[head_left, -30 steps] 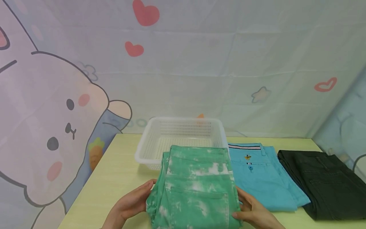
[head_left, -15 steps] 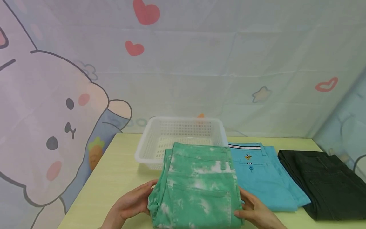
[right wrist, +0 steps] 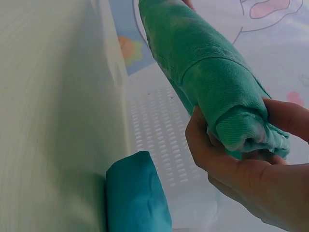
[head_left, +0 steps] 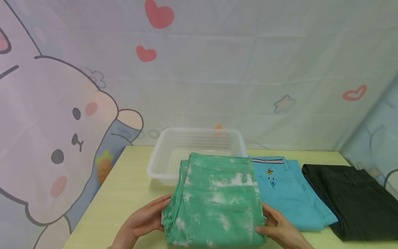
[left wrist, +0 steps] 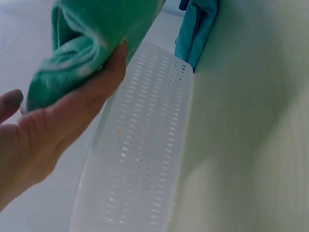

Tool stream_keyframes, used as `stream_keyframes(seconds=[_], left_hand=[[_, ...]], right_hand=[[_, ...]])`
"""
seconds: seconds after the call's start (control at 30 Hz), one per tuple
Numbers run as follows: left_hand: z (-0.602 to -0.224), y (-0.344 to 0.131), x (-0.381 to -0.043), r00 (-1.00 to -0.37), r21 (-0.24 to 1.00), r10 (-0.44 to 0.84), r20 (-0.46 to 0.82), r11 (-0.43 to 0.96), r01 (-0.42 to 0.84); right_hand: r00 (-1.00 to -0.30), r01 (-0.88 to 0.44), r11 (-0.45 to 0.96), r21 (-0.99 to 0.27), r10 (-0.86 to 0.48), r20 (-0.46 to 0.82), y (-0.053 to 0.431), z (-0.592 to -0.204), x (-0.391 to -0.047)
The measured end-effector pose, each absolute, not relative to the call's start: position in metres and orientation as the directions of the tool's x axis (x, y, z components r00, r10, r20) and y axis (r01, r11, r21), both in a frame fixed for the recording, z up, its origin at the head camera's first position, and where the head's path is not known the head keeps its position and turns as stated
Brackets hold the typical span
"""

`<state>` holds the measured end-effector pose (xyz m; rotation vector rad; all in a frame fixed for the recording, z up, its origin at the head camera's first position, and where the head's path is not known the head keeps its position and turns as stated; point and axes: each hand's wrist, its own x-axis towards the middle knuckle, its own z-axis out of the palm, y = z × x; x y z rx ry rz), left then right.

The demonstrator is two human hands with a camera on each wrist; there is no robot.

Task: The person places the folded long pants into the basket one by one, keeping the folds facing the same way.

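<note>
Folded green-and-white tie-dye pants point(head_left: 217, 207) are held up off the table between both hands, a back pocket facing up. My left hand point(head_left: 143, 219) holds the left side; in the left wrist view its fingers lie under the fold, the thumb beside it. At the other side my right hand point(head_left: 280, 226) grips the edge, thumb on top and fingers beneath, as the right wrist view shows. Behind the pants stands a white perforated plastic basket point(head_left: 152, 169), nothing seen inside its visible part. The pants overlap its front rim in the head view.
Folded light-blue pants point(head_left: 289, 204) with a striped waistband lie right of the basket. Folded black jeans point(head_left: 357, 204) lie farther right, touching or nearly touching them. The pale yellow table point(head_left: 118, 193) ends at a cartoon-printed backdrop point(head_left: 202, 86).
Both hands have shifted the green pants slightly right and away from the body, so the waistband sits a little higher in the head view. The basket and other pants stay put.
</note>
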<state>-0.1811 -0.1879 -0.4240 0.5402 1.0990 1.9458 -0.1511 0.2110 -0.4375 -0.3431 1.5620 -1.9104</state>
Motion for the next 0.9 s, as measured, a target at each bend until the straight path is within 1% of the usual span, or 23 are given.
stream_keyframes(seconds=[0.2, 0.37, 0.57, 0.8, 0.9], left_hand=[[-0.417, -0.182, -0.175, -0.685, 0.881, 0.72, -0.109, -0.249, -0.402], [-0.412, -0.177, -0.173, -0.74, 0.901, 0.65, -0.172, -0.201, -0.385], [-0.41, -0.172, -0.174, -0.752, 0.925, 0.632, -0.188, -0.144, -0.353], [-0.412, -0.172, -0.175, -0.75, 0.941, 0.643, -0.154, -0.135, -0.309], [-0.411, -0.172, -0.175, -0.755, 0.943, 0.637, -0.158, -0.128, -0.306]], right_hand=[[-0.773, 0.311, -0.053, -0.949, -0.595, -0.22, 0.21, -0.433, -0.154], [-0.783, 0.311, -0.07, -0.948, -0.584, -0.214, 0.212, -0.432, -0.156], [-0.796, 0.303, -0.056, -0.951, -0.564, -0.221, 0.212, -0.43, -0.155], [-0.793, 0.297, -0.062, -0.953, -0.572, -0.21, 0.213, -0.428, -0.156], [-0.796, 0.301, -0.058, -0.952, -0.564, -0.218, 0.213, -0.429, -0.156]])
